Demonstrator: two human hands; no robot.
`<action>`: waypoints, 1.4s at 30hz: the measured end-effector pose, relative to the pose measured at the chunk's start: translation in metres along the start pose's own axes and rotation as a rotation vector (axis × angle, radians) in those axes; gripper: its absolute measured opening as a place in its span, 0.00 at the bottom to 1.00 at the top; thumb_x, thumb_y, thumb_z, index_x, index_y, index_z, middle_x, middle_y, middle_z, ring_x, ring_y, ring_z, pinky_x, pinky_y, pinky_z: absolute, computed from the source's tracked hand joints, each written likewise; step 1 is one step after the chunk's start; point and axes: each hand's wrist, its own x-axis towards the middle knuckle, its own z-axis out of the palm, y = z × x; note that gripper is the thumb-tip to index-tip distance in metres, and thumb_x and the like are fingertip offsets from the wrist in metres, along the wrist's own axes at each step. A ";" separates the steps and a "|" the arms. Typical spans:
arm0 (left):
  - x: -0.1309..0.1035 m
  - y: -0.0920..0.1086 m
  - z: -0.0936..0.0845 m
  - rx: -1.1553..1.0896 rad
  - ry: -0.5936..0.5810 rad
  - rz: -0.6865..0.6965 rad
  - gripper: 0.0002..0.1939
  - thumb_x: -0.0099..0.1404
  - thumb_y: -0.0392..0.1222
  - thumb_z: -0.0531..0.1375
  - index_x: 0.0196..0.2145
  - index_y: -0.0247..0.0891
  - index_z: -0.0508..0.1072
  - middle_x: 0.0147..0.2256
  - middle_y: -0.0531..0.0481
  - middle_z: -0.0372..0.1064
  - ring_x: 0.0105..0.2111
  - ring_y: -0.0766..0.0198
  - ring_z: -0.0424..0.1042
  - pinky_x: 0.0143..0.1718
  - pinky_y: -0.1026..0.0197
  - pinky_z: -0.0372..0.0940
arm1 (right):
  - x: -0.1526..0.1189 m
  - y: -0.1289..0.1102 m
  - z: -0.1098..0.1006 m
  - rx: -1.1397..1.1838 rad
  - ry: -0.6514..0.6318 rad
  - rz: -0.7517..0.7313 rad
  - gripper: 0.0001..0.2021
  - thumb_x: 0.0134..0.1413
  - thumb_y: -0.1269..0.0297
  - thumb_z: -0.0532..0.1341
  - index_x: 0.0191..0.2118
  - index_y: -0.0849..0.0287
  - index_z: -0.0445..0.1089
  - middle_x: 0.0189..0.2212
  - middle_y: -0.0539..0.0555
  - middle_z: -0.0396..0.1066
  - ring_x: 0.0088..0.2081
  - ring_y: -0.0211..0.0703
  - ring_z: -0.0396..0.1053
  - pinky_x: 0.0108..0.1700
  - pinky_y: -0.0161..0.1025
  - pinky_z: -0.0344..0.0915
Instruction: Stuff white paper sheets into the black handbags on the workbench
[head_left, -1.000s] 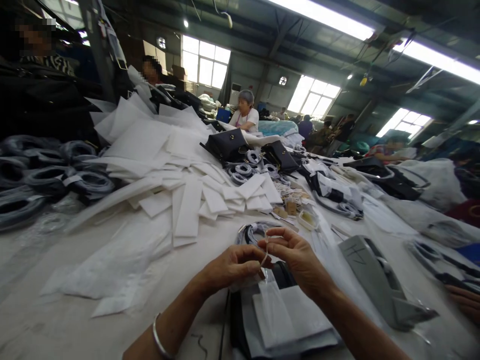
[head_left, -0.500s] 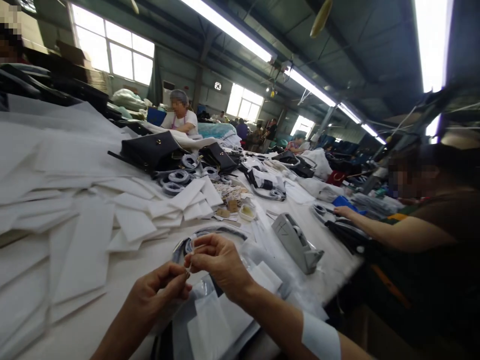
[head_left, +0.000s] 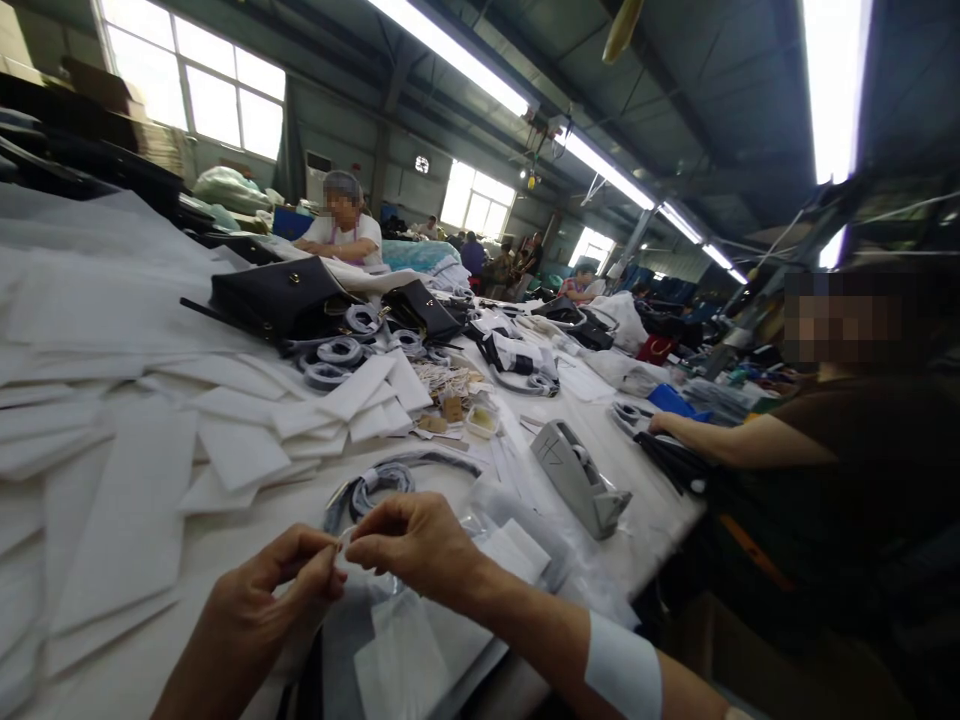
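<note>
My left hand (head_left: pixel 259 605) is closed in a pinch, thumb against fingertips. My right hand (head_left: pixel 424 555) meets it from the right, also pinching. Between the two sets of fingertips shows a small thin white piece (head_left: pixel 345 540), too small to name. Just behind the hands lies a coiled grey wrapped strap (head_left: pixel 381 485) with a pale band round it. Beneath my right hand and forearm are white paper sheets (head_left: pixel 409 640) and clear plastic wrapping (head_left: pixel 570 580), over something dark that is mostly hidden.
White foam-like sheets (head_left: pixel 124 500) cover the table's left side. A grey tape dispenser (head_left: pixel 574 480) stands right of the hands. Behind are a small clear tub (head_left: pixel 482 420), a heap of tags with strings (head_left: pixel 446 385) and dark handbags (head_left: pixel 277 295). A co-worker's hand (head_left: pixel 667 425) touches dark goods at the right.
Both hands have shifted left and slightly down in view, still pinching close together. The coiled strap behind them shows more fully. The whole scene has slid left with the head.
</note>
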 end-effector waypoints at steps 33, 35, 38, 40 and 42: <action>0.007 -0.009 -0.001 0.123 0.192 -0.205 0.07 0.64 0.38 0.55 0.36 0.39 0.74 0.33 0.45 0.75 0.37 0.54 0.75 0.42 0.57 0.63 | -0.005 -0.039 -0.043 -0.095 -0.277 0.267 0.16 0.53 0.52 0.66 0.41 0.59 0.71 0.14 0.43 0.60 0.14 0.30 0.50 0.17 0.30 0.47; 0.009 -0.016 0.005 0.142 0.181 -0.238 0.08 0.63 0.37 0.55 0.36 0.39 0.75 0.35 0.43 0.76 0.39 0.51 0.75 0.45 0.55 0.63 | 0.015 -0.033 -0.038 -0.368 -0.366 0.309 0.17 0.55 0.59 0.62 0.48 0.61 0.70 0.18 0.45 0.66 0.15 0.32 0.56 0.18 0.30 0.49; 0.011 -0.023 0.012 0.100 0.169 -0.279 0.13 0.63 0.39 0.55 0.42 0.39 0.75 0.38 0.41 0.76 0.42 0.51 0.75 0.45 0.56 0.64 | 0.045 -0.026 -0.019 -0.782 -0.489 0.274 0.23 0.49 0.74 0.59 0.54 0.62 0.69 0.23 0.48 0.71 0.20 0.35 0.62 0.22 0.31 0.55; 0.013 -0.027 0.013 0.024 0.128 -0.305 0.17 0.62 0.41 0.54 0.47 0.36 0.73 0.36 0.42 0.75 0.37 0.53 0.76 0.40 0.57 0.66 | 0.060 -0.025 -0.003 -0.942 -0.571 0.286 0.23 0.43 0.80 0.58 0.47 0.61 0.72 0.23 0.47 0.70 0.24 0.35 0.64 0.25 0.31 0.55; 0.016 -0.030 0.012 -0.063 0.068 -0.323 0.23 0.60 0.45 0.54 0.50 0.32 0.70 0.33 0.42 0.74 0.32 0.55 0.75 0.33 0.58 0.68 | 0.072 -0.023 0.009 -0.906 -0.611 0.337 0.17 0.36 0.84 0.61 0.34 0.59 0.74 0.21 0.44 0.67 0.24 0.34 0.62 0.24 0.29 0.52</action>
